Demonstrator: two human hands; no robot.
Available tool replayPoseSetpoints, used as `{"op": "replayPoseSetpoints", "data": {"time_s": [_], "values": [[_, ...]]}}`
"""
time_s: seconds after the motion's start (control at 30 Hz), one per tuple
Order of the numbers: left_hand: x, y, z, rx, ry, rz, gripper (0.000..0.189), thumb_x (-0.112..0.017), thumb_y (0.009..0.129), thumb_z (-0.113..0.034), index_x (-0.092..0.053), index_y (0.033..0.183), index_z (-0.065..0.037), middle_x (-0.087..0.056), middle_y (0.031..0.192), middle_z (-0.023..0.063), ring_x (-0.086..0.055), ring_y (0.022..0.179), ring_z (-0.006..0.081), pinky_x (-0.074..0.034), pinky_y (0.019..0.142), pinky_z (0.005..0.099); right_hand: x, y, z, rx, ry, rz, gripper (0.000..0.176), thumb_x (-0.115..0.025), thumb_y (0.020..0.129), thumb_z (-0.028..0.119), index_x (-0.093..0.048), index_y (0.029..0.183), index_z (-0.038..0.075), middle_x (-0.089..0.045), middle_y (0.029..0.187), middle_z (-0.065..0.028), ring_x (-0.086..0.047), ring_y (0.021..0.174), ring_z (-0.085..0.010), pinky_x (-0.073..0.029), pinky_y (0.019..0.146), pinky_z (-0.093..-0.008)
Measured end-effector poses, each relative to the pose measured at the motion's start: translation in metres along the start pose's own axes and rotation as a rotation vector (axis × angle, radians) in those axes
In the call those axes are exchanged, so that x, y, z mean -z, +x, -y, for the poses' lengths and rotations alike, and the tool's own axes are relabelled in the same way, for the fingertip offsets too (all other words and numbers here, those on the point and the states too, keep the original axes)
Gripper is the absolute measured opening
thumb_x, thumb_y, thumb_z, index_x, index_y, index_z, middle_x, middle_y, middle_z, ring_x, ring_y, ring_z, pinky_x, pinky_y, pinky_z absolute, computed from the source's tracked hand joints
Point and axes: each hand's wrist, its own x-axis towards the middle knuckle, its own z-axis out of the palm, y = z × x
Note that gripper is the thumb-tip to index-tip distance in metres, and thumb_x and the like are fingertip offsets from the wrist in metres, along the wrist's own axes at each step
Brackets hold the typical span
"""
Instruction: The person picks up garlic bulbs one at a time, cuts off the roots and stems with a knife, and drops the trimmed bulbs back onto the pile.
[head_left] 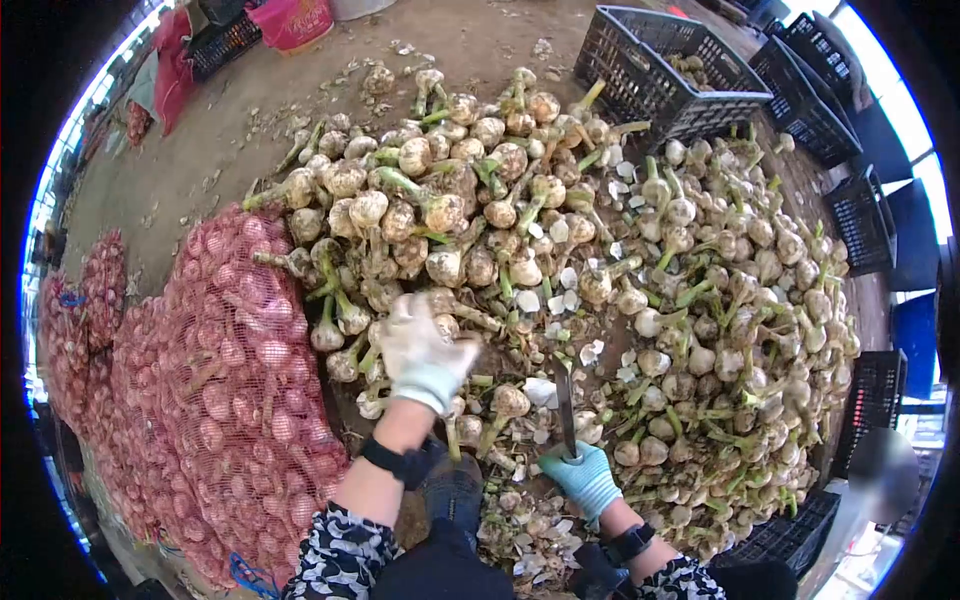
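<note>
My left hand (425,350), in a whitish glove with a pale green cuff, is over the near edge of the middle heap of garlic bulbs (440,210). Its outline is blurred, with the thumb out to the right; whether a bulb is in it cannot be made out. Lower right, my right hand (583,478), in a light green glove, is closed round the handle of a knife (566,405), whose blade points up and away from me. Cut stalks and white peel (540,391) lie between the hands.
Red mesh sacks of garlic (235,390) fill the left side. Another large heap of bulbs (740,330) spreads on the right. A black crate (660,85) stands at the back, with more crates (865,220) along the right edge. A pink tub (290,22) is at the back left.
</note>
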Motion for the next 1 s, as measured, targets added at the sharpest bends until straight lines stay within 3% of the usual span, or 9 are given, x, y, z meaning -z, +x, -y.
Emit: {"op": "replayPoseSetpoints", "data": {"time_s": [0.2,0.3,0.4,0.47,0.5,0.53,0.6,0.93,1.0], "values": [[-0.049,0.024,0.028,-0.299,0.343,-0.078,0.059,-0.076,0.056,-0.041,-0.056,0.097,-0.003,-0.053,0.100,0.0128,-0.054,0.090,0.0243,-0.045,0.086,0.0388,-0.007,0.010,0.011,0.054,-0.105,-0.075,0.025,-0.074,0.071,0.020,-0.065,0.088,0.003,-0.066,0.073,-0.0004,-0.056,0.062,-0.0066,-0.046,0.061,-0.0218],[-0.031,-0.009,0.036,-0.250,-0.894,0.245,0.043,-0.077,0.061,-0.014,-0.056,0.098,-0.004,-0.060,0.094,0.0080,-0.059,0.083,0.0165,-0.050,0.079,0.0307,0.014,-0.004,0.054,0.152,-0.113,-0.085,0.025,-0.072,0.073,0.025,-0.066,0.089,0.007,-0.067,0.072,-0.0058,-0.060,0.060,-0.0120,-0.049,0.060,-0.0264],[-0.034,-0.035,0.042,-0.599,-1.075,0.326,0.052,-0.078,0.065,-0.016,-0.052,0.106,0.002,-0.063,0.096,0.0102,-0.063,0.083,0.0171,-0.051,0.081,0.0287,0.029,-0.024,0.094,0.585,-0.586,-0.105,0.022,-0.069,0.071,0.025,-0.064,0.083,0.007,-0.062,0.068,-0.0131,-0.062,0.062,-0.0292,-0.051,0.058,-0.0350],[-0.030,-0.054,0.044,-0.474,-1.396,0.706,0.061,-0.080,0.065,-0.020,-0.047,0.111,0.003,-0.063,0.101,0.0121,-0.062,0.090,0.0184,-0.050,0.085,0.0315,0.029,-0.029,0.108,0.725,-0.834,-0.039,0.022,-0.068,0.069,0.027,-0.060,0.077,0.008,-0.060,0.066,-0.0132,-0.060,0.064,-0.0331,-0.050,0.059,-0.0389],[-0.035,-0.065,0.039,-0.634,-1.229,0.362,0.059,-0.077,0.070,-0.018,-0.044,0.115,0.001,-0.061,0.106,0.0148,-0.062,0.095,0.0201,-0.049,0.087,0.0357,0.028,-0.030,0.112,0.721,-0.838,-0.041,0.022,-0.068,0.069,0.027,-0.060,0.077,0.008,-0.060,0.066,-0.0132,-0.060,0.064,-0.0331,-0.050,0.059,-0.0389],[-0.029,-0.059,0.037,-1.264,-0.640,0.050,0.049,-0.066,0.079,-0.011,-0.040,0.119,-0.002,-0.059,0.109,0.0154,-0.062,0.095,0.0221,-0.052,0.085,0.0385,0.026,-0.029,0.115,0.708,-0.899,-0.022,0.020,-0.066,0.070,0.026,-0.059,0.075,0.008,-0.060,0.066,-0.0129,-0.061,0.064,-0.0328,-0.049,0.059,-0.0399],[-0.049,-0.076,0.034,-0.696,-1.545,0.612,0.040,-0.057,0.085,-0.008,-0.041,0.121,-0.004,-0.059,0.109,0.0148,-0.062,0.095,0.0237,-0.054,0.082,0.0389,0.026,-0.031,0.120,0.690,-0.956,-0.009,0.019,-0.065,0.071,0.025,-0.057,0.073,0.008,-0.060,0.066,-0.0126,-0.061,0.064,-0.0324,-0.049,0.059,-0.0408],[-0.054,-0.083,0.036,-0.831,-1.540,0.634,0.033,-0.035,0.096,-0.014,-0.038,0.125,-0.001,-0.054,0.118,0.0189,-0.060,0.101,0.0267,-0.052,0.085,0.0415,0.026,-0.045,0.124,0.654,-0.950,0.045,0.013,-0.059,0.072,0.020,-0.058,0.075,0.007,-0.060,0.067,-0.0133,-0.060,0.065,-0.0333,-0.048,0.060,-0.0420],[-0.048,-0.083,0.033,-0.612,-1.614,0.772,0.035,-0.028,0.098,-0.018,-0.038,0.126,0.000,-0.052,0.121,0.0202,-0.057,0.106,0.0286,-0.049,0.090,0.0422,0.027,-0.042,0.115,0.767,-0.883,0.009,0.014,-0.063,0.067,0.017,-0.055,0.071,0.006,-0.053,0.059,-0.0128,-0.056,0.059,-0.0337,-0.046,0.054,-0.0394]]}}
